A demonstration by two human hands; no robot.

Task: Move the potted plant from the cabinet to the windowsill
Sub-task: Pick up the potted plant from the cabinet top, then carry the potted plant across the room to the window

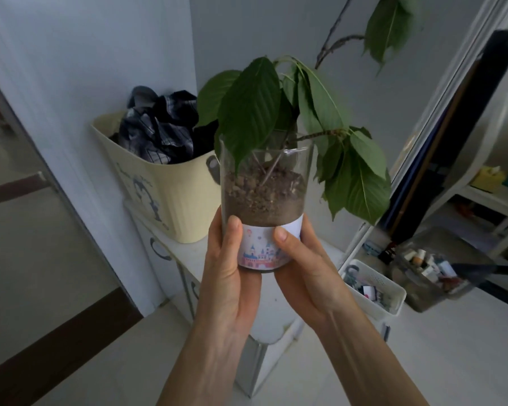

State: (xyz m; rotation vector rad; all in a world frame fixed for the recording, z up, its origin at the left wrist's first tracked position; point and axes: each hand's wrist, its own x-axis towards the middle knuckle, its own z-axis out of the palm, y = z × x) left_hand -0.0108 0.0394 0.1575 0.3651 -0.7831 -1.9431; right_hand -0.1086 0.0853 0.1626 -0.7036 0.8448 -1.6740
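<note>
The potted plant (261,197) is a clear cup of brown soil with a castle-print label around its base and large green leaves drooping over the rim. I hold it up in the air, upright, above the white cabinet (185,253). My left hand (229,276) wraps the lower left side with the thumb on the label. On the lower right side, my right hand (302,271) grips with its thumb on the front. No windowsill shows in this view.
A cream laundry basket (165,197) full of dark clothes stands on the cabinet against the wall. A white tray (373,291) of small items and a clear bin (434,268) sit lower right, before a white shelf unit (490,197). A doorway opens at left.
</note>
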